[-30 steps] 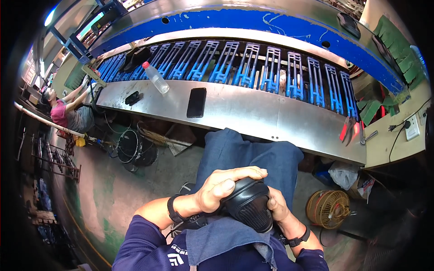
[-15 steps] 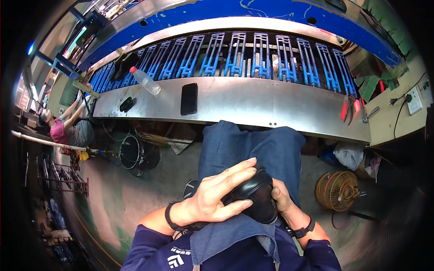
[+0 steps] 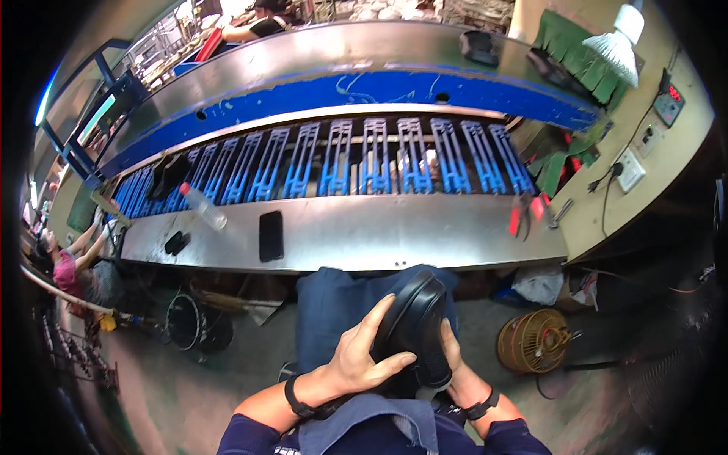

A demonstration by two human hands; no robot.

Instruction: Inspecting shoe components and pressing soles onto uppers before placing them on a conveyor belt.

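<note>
A black shoe stands tilted over my lap, its smooth end pointing up and away from me. My left hand presses against its left side, fingers along the edge and thumb reaching over the lower part. On the other side my right hand grips it, with most of those fingers hidden behind the shoe. Below the hands is a blue-grey apron. Each wrist wears a dark band.
A metal ledge in front carries a black phone, a clear bottle and red-handled pliers. Behind it runs a row of blue racks. A bucket, a round fan and another person stand lower down.
My view has tilted up, so the far bench and a lamp now show. The shoe has turned more upright and is raised toward the ledge, both hands staying on it.
</note>
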